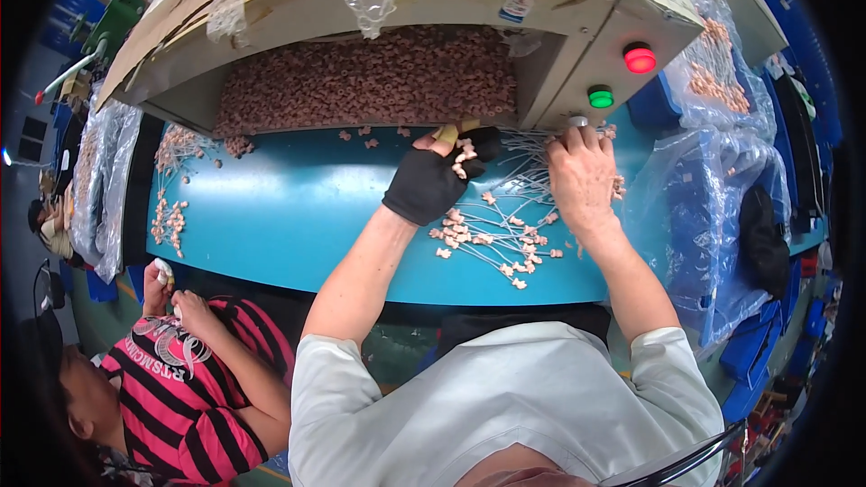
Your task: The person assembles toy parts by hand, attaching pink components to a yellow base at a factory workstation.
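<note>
My left hand (431, 179), in a black fingerless glove with yellow wrapping on a finger, is closed around a few small pinkish-beige shaped pieces (465, 159) at the front of the machine's bin. My bare right hand (582, 171) has its fingers bent down just below a silver knob (577, 122) on the machine's panel. What lies under those fingertips is hidden. Between and below my hands, thin pale stems with small beige heads (505, 239) spread over the blue-green tabletop (280, 216). More stems reach toward the bin between my hands.
The machine bin (370, 81) holds a heap of small brownish-pink pieces. A red light (640, 58) and a green light (600, 96) glow on its panel. More stemmed pieces (170, 216) lie at the left. Clear plastic over blue crates (704, 234) stands right. A co-worker (194, 379) sits at left.
</note>
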A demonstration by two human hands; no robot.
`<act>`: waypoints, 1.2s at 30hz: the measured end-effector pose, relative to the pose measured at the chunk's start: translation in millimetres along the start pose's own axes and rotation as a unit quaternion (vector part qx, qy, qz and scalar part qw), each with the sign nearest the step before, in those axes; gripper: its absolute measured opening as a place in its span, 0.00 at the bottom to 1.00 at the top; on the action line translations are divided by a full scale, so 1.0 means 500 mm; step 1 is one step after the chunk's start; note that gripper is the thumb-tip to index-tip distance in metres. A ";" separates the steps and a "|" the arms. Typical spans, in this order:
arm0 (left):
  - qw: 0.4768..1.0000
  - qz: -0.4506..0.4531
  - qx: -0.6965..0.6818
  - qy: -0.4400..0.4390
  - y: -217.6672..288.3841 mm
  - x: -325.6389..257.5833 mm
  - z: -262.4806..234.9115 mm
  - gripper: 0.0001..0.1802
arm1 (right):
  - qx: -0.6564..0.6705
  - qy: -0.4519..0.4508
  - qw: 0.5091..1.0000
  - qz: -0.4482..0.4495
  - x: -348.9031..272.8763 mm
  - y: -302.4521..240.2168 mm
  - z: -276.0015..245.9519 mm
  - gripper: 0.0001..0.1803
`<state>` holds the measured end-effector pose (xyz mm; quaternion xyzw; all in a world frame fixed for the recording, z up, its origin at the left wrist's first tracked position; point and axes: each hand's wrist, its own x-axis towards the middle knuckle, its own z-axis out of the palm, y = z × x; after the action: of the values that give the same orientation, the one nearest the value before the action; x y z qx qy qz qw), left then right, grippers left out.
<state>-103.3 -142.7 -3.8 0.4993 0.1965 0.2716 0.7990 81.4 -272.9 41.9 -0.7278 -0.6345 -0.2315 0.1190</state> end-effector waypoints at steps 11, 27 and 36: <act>0.999 0.036 -0.008 -0.021 0.013 -0.007 0.002 0.22 | 0.188 0.026 0.981 0.043 -0.005 -0.013 -0.052 0.07; 0.959 -0.094 -0.263 -0.043 0.008 -0.008 -0.006 0.13 | 0.353 0.037 0.931 0.084 -0.013 -0.023 -0.053 0.08; 0.997 -0.012 0.063 0.032 0.027 -0.016 0.022 0.21 | 0.366 -0.024 0.924 0.106 -0.008 -0.022 -0.061 0.07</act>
<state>-106.1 -150.6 13.3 0.5369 0.2446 0.2651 0.7626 64.4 -288.8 65.0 -0.7016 -0.5973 0.0487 0.3856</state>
